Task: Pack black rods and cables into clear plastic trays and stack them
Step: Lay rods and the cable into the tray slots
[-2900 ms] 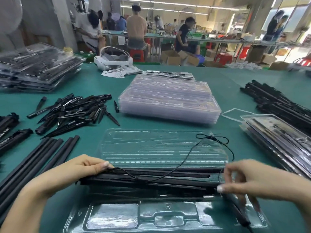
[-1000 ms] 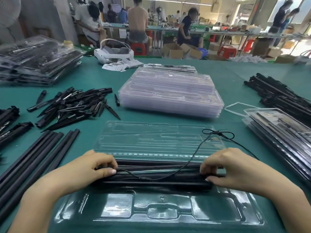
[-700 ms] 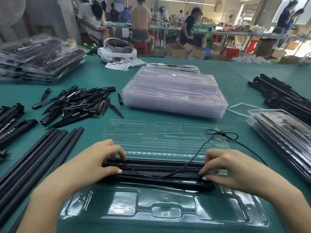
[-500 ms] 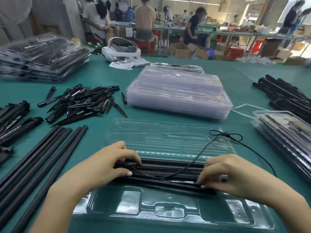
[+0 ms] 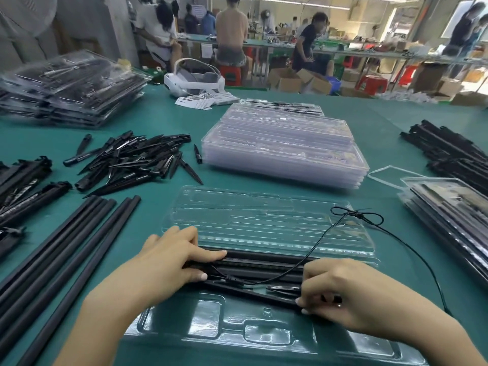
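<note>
Both hands (image 5: 340, 294) press black rods (image 5: 264, 265) lying in the clear tray (image 5: 264, 336).

Rods (image 5: 264, 262) in open tray (image 5: 264, 336), empty trays (image 5: 285, 151) behind, loose rods (image 5: 60, 260) left

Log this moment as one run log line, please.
step: seating rods in open tray | left hand: pressing rods | right hand: gripping rods | cable: loose over lid

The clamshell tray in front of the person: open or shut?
Open. The clamshell tray has its lid half lying flat behind the black rods.
</note>
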